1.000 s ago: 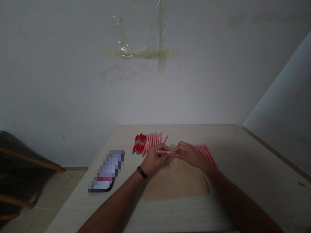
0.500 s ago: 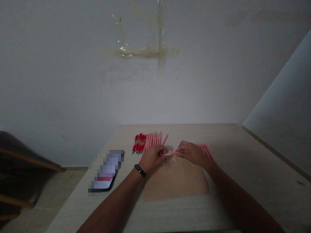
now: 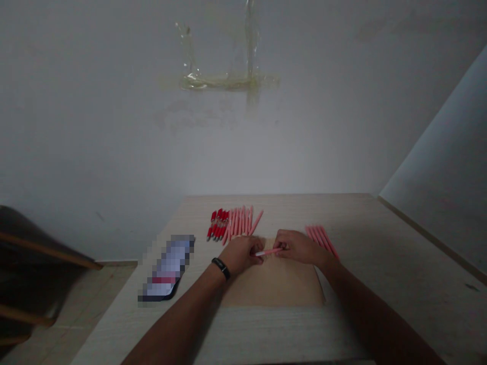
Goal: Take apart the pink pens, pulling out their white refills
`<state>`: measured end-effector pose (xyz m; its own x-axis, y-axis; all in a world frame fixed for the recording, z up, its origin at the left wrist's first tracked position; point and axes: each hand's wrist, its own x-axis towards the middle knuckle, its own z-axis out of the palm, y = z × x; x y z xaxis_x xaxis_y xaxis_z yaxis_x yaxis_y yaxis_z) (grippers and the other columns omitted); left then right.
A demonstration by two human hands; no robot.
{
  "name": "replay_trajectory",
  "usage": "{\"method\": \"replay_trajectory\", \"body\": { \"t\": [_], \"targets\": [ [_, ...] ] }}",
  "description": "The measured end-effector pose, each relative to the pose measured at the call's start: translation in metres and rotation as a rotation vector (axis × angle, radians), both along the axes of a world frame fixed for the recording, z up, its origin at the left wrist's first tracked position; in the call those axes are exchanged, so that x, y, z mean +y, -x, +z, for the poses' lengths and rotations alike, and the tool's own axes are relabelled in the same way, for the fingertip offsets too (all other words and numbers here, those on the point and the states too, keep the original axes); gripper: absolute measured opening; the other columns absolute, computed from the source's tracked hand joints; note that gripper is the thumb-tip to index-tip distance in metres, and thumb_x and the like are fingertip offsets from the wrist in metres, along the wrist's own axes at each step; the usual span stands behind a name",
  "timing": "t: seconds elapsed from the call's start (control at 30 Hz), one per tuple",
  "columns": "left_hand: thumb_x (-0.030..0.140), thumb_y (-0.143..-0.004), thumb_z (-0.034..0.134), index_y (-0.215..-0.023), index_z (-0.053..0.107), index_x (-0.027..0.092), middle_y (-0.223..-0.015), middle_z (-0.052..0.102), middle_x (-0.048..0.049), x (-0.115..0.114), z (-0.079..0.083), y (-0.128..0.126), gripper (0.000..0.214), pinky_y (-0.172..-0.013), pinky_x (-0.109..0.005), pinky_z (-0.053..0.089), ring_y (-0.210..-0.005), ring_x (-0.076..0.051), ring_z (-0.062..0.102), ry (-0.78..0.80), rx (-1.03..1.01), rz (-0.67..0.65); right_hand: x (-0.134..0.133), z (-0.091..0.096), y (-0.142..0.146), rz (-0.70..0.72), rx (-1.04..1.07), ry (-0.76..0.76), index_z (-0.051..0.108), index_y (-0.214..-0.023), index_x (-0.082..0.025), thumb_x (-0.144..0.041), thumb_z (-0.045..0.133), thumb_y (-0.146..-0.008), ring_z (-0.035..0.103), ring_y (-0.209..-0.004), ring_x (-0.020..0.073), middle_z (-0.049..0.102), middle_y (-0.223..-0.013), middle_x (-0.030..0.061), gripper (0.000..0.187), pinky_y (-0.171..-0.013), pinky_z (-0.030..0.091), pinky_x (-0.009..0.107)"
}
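A pink pen (image 3: 268,251) lies sideways between my hands, over a sheet of brown paper (image 3: 277,286). My left hand (image 3: 245,249), with a black band at the wrist, pinches its left end, where a pale part shows. The other end is gripped in the closed fingers of my right hand (image 3: 292,246). Behind my left hand lies a row of pink pens (image 3: 239,220), with several red pens (image 3: 217,225) to the left of it. A smaller group of pink pens (image 3: 321,239) lies beyond my right wrist.
A phone (image 3: 167,268), blurred by pixels, lies on the table (image 3: 125,324) left of my forearm. The table's far edge meets a grey wall (image 3: 285,162) with old clear tape on it. At the lower left, a dark chair (image 3: 30,274) stands by the table.
Both hands have come a little nearer to me with the pink pen. The brown paper's far edge now shows between them, and more of the right-hand pens is uncovered.
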<state>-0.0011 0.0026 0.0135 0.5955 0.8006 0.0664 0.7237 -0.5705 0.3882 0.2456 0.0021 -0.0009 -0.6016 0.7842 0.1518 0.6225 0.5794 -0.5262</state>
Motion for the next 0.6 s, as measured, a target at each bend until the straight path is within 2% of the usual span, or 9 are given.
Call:
{"method": "replay_trajectory", "body": {
  "t": [0.33, 0.6],
  "targets": [
    [0.04, -0.088, 0.061, -0.084, 0.067, 0.019, -0.083, 0.066, -0.0028, -0.004, 0.0083, -0.0021, 0.022, -0.062, -0.024, 0.033, -0.077, -0.016, 0.058, -0.064, -0.047, -0.012, 0.0024, -0.0019, -0.0018, 0.009, -0.034, -0.033, 0.066, -0.092, -0.019, -0.036, 0.057, -0.094, 0.056, -0.081, 0.0165, 0.063, -0.089, 0.0031, 0.019, -0.071, 0.039, 0.025],
    [0.039, -0.09, 0.059, -0.09, 0.07, 0.02, -0.09, 0.068, -0.0036, -0.0039, 0.0073, -0.0032, 0.022, -0.066, -0.023, 0.037, -0.082, -0.017, 0.061, -0.112, -0.128, -0.008, -0.0025, 0.0005, 0.0044, 0.023, -0.068, -0.101, 0.064, -0.097, -0.019, -0.045, 0.043, -0.101, 0.056, -0.089, 0.0181, 0.062, -0.094, 0.005, 0.034, -0.076, 0.04, 0.028]
  ]
}}
